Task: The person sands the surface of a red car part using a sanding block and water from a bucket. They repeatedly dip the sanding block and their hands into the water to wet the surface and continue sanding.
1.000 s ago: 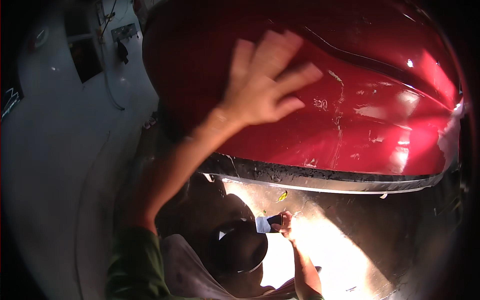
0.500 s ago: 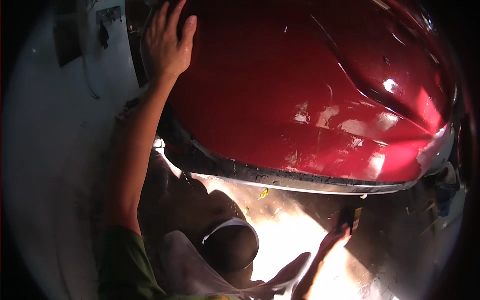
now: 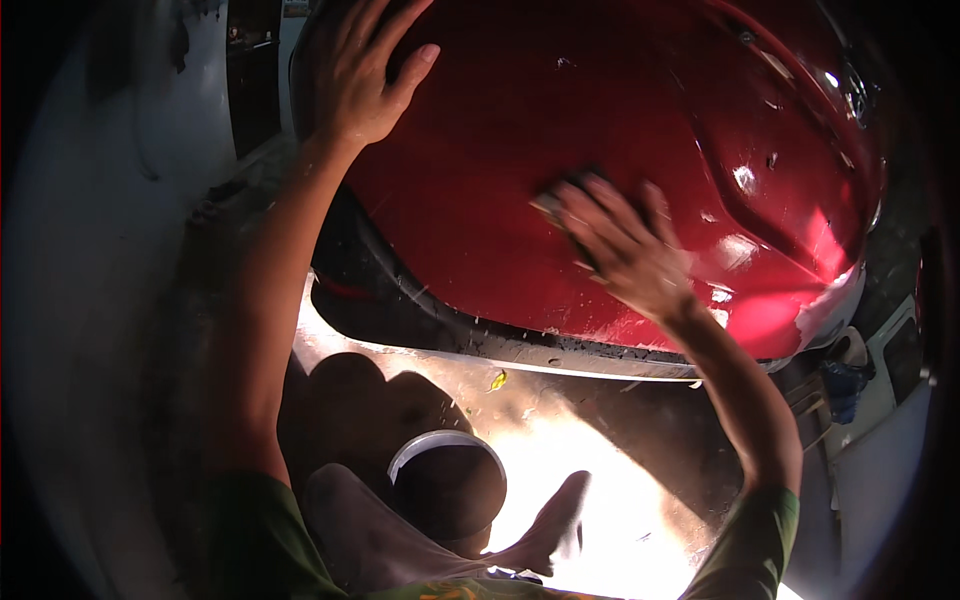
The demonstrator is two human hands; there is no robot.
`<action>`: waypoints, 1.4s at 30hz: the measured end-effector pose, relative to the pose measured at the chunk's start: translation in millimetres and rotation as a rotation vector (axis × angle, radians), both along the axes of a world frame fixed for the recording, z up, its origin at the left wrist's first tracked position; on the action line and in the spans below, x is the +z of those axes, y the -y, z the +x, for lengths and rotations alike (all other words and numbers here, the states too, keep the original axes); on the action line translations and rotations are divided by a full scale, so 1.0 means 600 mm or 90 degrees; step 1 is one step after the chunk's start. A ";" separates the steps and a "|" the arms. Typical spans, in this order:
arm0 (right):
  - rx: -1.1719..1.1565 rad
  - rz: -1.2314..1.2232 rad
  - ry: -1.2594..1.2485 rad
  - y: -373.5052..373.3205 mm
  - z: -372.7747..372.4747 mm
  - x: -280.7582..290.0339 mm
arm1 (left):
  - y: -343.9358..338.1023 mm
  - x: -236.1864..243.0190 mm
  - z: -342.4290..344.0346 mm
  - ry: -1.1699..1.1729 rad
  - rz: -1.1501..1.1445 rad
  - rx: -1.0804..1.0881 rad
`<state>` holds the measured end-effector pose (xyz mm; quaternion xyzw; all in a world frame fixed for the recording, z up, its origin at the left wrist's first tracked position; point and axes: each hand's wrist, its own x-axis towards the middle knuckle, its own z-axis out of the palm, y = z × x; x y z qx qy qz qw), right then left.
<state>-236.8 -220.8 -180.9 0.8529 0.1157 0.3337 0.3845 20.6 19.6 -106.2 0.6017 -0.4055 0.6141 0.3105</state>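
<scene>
A large, glossy red car body panel (image 3: 470,180) curves across the upper middle, with whitish worn patches near its right corner. My left hand (image 3: 375,80) lies on the panel's upper left part, fingers spread and nothing in it. My right hand (image 3: 625,250), smeared by motion, presses a dark flat block (image 3: 552,203) against the middle of the red surface. The block is partly hidden under the fingers, and its exact kind is unclear.
Below the panel's dark and pale lower edge (image 3: 540,352), a round bucket (image 3: 448,490) stands between my legs on the sunlit floor. A yellow leaf (image 3: 499,380) lies on the floor. A pale wall (image 3: 110,270) runs along the left, and a dark blue object (image 3: 843,390) is at the right.
My right hand has risen from low beside the panel onto its red surface, bringing the dark block along. My left hand stays on the panel, while the view has shifted slightly.
</scene>
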 end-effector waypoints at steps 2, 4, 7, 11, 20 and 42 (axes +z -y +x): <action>-0.028 -0.093 0.043 0.087 -0.082 0.000 | 0.001 0.005 -0.001 0.003 -0.011 -0.049; -0.038 -0.143 0.049 0.092 -0.082 0.011 | 0.010 -0.003 0.010 -0.052 -0.190 -0.106; 0.045 -0.069 0.029 -0.038 0.038 0.046 | 0.015 -0.012 0.018 -0.044 -0.207 -0.149; 0.130 -0.081 0.063 -0.149 0.185 0.058 | 0.053 -0.043 0.054 -0.199 -0.349 -0.213; -0.056 -0.228 -0.064 0.070 -0.066 0.044 | 0.035 -0.034 0.053 -0.152 -0.357 -0.198; 0.102 -0.094 -0.083 -0.133 0.154 -0.020 | 0.039 -0.039 0.067 -0.181 -0.358 -0.159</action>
